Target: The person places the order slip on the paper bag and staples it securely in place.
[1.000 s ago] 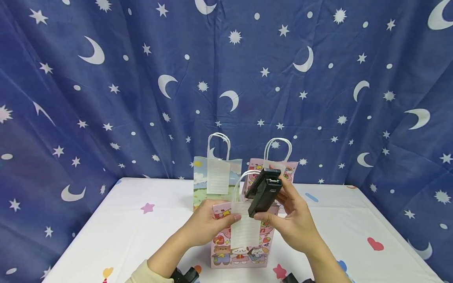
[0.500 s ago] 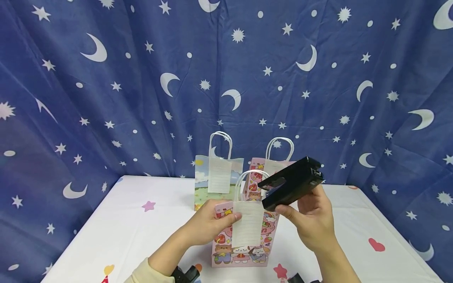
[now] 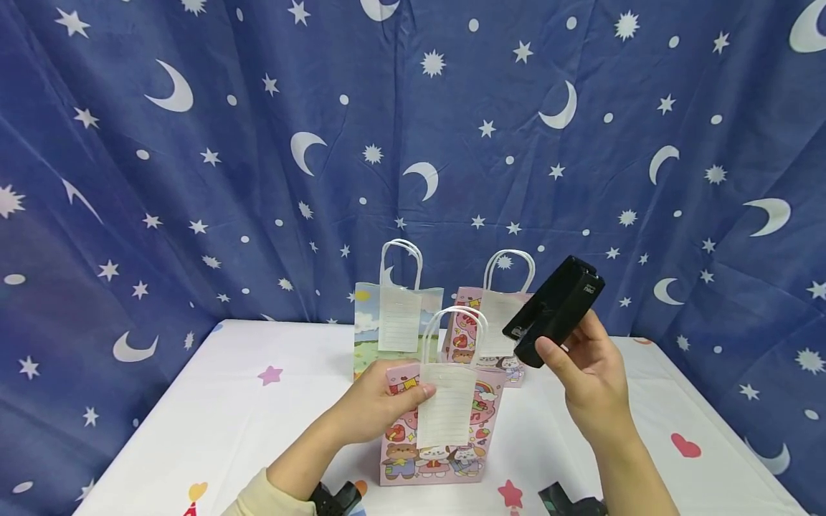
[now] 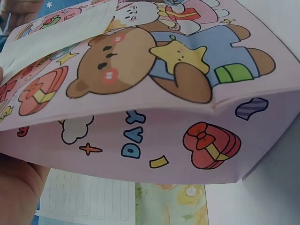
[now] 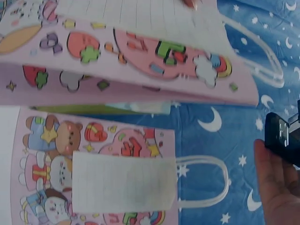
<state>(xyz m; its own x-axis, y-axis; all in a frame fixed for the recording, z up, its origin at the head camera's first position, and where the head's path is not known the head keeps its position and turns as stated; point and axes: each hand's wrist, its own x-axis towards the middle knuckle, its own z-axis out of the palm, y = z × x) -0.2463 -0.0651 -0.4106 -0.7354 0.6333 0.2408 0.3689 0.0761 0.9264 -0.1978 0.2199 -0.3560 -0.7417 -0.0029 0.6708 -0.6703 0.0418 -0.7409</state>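
In the head view, my left hand point(image 3: 371, 408) grips the upper left side of a pink gift bag point(image 3: 454, 469) printed with cartoon animals, thumb on its front. A lined white paper slip point(image 3: 445, 412) lies flat against the bag's front, below the white twisted handles point(image 3: 454, 315). To the right, my right hand point(image 3: 594, 380) holds a black stapler point(image 3: 555, 308) tilted in the air, apart from the bag. The stapler point(image 5: 279, 133) is partly cut off at the edge of the right wrist view. My left fingers behind the bag are hidden.
Behind stand a landscape-printed gift bag point(image 3: 368, 337) and another pink gift bag point(image 3: 464, 326), each with a lined slip on its front. The white table point(image 3: 258, 416) has printed stars and hearts. A blue curtain point(image 3: 258, 179) hangs at the back.
The stapler has moved right, away from the front bag's slip, and turned in my right hand. My left hand keeps its grip; the front bag has shifted slightly left.
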